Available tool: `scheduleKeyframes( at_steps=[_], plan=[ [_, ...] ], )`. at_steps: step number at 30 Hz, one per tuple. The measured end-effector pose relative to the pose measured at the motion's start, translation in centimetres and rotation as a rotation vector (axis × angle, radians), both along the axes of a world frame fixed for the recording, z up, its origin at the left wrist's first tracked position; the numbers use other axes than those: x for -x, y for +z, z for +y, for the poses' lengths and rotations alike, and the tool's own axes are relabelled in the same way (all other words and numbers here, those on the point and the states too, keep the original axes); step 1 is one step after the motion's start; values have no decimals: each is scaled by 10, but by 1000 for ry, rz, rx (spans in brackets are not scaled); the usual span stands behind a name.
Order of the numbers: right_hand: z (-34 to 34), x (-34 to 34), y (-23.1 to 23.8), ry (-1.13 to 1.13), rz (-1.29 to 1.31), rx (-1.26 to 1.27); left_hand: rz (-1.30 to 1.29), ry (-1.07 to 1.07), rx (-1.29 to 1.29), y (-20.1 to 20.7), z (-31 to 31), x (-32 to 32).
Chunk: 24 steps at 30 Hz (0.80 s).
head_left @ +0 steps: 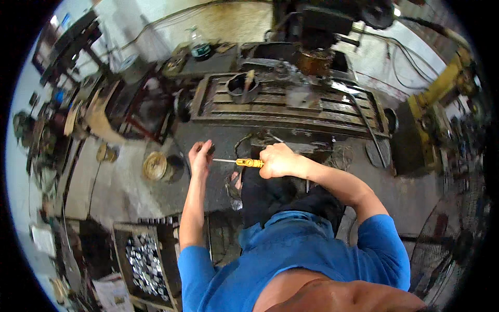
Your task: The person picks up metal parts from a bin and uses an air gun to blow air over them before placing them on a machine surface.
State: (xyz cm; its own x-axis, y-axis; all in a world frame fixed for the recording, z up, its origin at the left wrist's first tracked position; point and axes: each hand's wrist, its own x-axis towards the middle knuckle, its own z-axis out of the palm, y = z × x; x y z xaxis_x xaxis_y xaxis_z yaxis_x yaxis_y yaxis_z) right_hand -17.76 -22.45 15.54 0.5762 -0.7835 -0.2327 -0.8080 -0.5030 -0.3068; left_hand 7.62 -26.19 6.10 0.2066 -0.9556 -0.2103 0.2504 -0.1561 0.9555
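Note:
My right hand (278, 160) is closed round the handle end of a yellow-handled tool (250, 163), shaped like a screwdriver. Its thin metal shaft points left, toward my left hand (199, 156). The fingers of that hand are bent together around a small dark piece (211, 149), mostly hidden by them. The shaft's tip ends close beside this piece; whether they touch I cannot tell. Both hands are held in front of my body, on the near side of a slotted machine table (234, 117).
On the machine table stands a dark pot (243, 89) with a brush in it. A long bar (368, 125) leans at the table's right end. Left of my hands is a round tub (155, 166). A crate (122, 249) of small metal pieces sits lower left; a fan guard (442, 234) lower right.

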Motion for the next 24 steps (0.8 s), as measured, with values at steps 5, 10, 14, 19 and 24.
scheduleKeyframes(
  at_steps=[5, 10, 14, 19, 24],
  plan=[
    [9, 92, 32, -364, 97, 38, 284, -86, 65, -10, -9, 3],
    [-37, 174, 32, -788, 269, 170, 265, -130, 124, 2, -29, 19],
    [-92, 184, 11, -855, 207, 203, 265, -183, 141, 17, -38, 42],
    [-85, 189, 23, -838, 184, 137, 391, -290, 133, 30, -26, 65],
    [-54, 220, 12, -770, 127, 191, 326, -435, 187, 45, -28, 110]
  ],
)
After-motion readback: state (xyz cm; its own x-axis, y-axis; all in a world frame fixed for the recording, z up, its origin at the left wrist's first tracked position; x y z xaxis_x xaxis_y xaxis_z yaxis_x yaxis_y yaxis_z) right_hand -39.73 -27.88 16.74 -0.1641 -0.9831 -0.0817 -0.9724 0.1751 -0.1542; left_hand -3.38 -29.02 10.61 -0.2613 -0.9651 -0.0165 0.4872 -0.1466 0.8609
